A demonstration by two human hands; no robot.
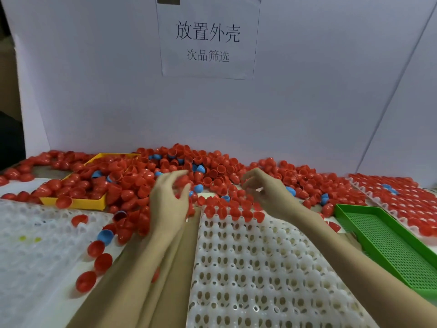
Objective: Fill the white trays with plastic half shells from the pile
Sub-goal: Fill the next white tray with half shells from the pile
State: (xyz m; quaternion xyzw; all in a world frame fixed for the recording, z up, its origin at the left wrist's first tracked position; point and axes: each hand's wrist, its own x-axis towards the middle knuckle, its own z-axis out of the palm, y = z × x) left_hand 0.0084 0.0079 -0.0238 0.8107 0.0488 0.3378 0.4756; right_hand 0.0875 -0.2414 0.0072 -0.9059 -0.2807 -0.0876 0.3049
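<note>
Hands reach into the pile of shells (212,171) behind the white tray (260,268). Left hand (169,197) has curled fingers around a red shell (183,179), though blur hides the grip. Right hand (264,188) is blurry too; I cannot tell its grip. One row of the tray holds red shells.

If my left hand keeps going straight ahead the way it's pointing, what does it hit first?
Most likely the red shells of the pile, right at the left hand's fingertips; depth is hard to judge, and it may already touch them.
</note>
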